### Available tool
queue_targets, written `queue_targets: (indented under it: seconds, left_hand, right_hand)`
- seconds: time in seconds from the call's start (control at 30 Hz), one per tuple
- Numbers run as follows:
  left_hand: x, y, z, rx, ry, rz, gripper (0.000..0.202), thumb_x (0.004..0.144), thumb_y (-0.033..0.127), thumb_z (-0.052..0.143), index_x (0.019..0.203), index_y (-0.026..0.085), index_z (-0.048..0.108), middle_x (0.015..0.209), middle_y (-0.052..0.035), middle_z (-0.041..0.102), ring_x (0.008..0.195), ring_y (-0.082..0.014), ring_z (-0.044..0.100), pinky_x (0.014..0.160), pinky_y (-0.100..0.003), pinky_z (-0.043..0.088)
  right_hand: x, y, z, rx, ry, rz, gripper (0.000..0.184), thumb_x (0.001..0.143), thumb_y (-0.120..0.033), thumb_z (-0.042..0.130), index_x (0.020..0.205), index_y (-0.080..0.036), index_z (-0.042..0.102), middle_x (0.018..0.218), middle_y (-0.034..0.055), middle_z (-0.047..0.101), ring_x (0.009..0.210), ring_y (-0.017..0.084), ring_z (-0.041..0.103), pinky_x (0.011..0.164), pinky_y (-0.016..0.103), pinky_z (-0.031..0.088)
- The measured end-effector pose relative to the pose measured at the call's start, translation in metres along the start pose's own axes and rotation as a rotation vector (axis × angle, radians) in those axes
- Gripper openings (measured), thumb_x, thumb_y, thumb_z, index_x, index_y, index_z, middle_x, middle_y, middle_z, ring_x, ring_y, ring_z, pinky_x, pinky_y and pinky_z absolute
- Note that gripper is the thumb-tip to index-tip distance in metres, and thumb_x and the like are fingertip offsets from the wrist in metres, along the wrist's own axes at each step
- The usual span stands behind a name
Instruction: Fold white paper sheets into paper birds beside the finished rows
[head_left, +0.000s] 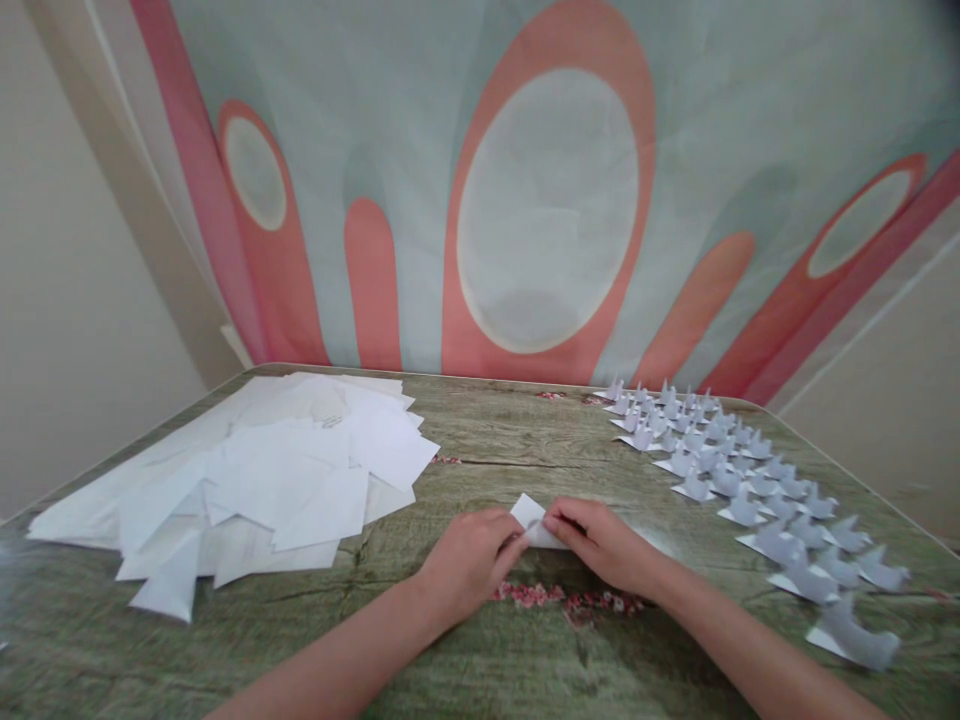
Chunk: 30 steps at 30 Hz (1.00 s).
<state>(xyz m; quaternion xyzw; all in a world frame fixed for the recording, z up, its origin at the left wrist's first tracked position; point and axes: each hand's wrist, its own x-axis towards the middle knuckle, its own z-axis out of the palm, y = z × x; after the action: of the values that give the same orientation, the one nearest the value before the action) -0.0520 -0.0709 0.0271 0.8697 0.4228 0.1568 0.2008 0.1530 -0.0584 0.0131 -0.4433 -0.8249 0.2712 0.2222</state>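
A small folded piece of white paper (527,511) is held just above or on the table, near its front middle. My left hand (469,557) pinches its left side, thumb and fingers pressed together. On the opposite side, my right hand (598,541) grips the paper between thumb and curled fingers. One pointed corner of the paper sticks up between the hands. Its lower folds are partly hidden by my fingers.
A wide heap of loose white paper sheets (315,490) covers the table's left side. Rows of folded paper birds (780,540) stand along the right. The wood-patterned table (495,430) has printed pink flowers. A patterned backdrop (690,150) hangs behind it.
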Motion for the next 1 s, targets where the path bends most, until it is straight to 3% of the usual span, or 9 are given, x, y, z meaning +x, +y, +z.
queue_targets:
  seconds: [0.1,0.23,0.43,0.57,0.83,1.0]
  left_hand:
    - [0.001,-0.005,0.001,-0.052,0.039,-0.027,0.022,0.086,0.029,0.048,0.104,0.021,0.058,0.096,-0.0037,0.065,0.090,-0.0180,0.058,0.082,-0.027,0.043]
    - [0.001,-0.013,0.007,-0.131,0.093,-0.105,0.035,0.085,0.028,0.050,0.119,0.022,0.048,0.104,-0.0045,0.063,0.094,-0.0191,0.058,0.084,-0.028,0.044]
    - [0.001,-0.016,0.011,-0.168,0.184,-0.021,0.034,0.084,0.018,0.050,0.117,0.023,0.050,0.114,-0.0056,0.055,0.104,-0.0170,0.052,0.093,-0.028,0.041]
    - [0.000,-0.016,0.015,-0.077,0.156,0.043,0.030,0.084,0.016,0.049,0.112,0.024,0.054,0.123,-0.0058,0.047,0.105,-0.0164,0.052,0.094,-0.029,0.041]
    - [0.001,-0.018,0.023,0.111,0.104,0.087,0.027,0.084,0.015,0.049,0.109,0.021,0.056,0.111,-0.0064,0.054,0.099,-0.0175,0.054,0.090,-0.032,0.045]
    - [0.003,-0.020,0.022,0.125,0.109,0.101,0.026,0.086,0.015,0.047,0.110,0.020,0.057,0.108,-0.0062,0.056,0.097,-0.0171,0.055,0.088,-0.031,0.047]
  right_hand:
    - [0.012,0.006,0.002,0.066,0.019,0.007,0.028,0.091,-0.034,0.039,0.076,-0.018,0.056,0.067,-0.0013,0.057,0.062,0.012,0.050,0.056,0.022,0.037]
    - [0.024,0.014,0.005,0.075,0.088,0.051,0.028,0.090,-0.034,0.041,0.076,-0.017,0.059,0.068,-0.0006,0.060,0.063,0.012,0.052,0.057,0.022,0.037]
    - [0.030,0.021,0.014,0.066,0.126,0.106,0.026,0.087,-0.034,0.046,0.075,-0.017,0.063,0.065,0.0003,0.062,0.059,0.013,0.052,0.054,0.022,0.036]
    - [0.030,0.022,0.020,0.061,0.160,0.135,0.024,0.085,-0.034,0.049,0.077,-0.018,0.064,0.066,0.0008,0.064,0.058,0.013,0.053,0.054,0.023,0.036]
    - [0.030,0.021,0.025,0.051,0.272,0.184,0.020,0.081,-0.036,0.053,0.076,-0.017,0.059,0.063,0.0002,0.060,0.055,0.013,0.052,0.051,0.023,0.038]
    - [0.021,0.018,0.013,0.043,0.273,0.110,0.016,0.084,-0.030,0.050,0.081,-0.018,0.060,0.074,0.0023,0.060,0.067,0.015,0.055,0.062,0.026,0.043]
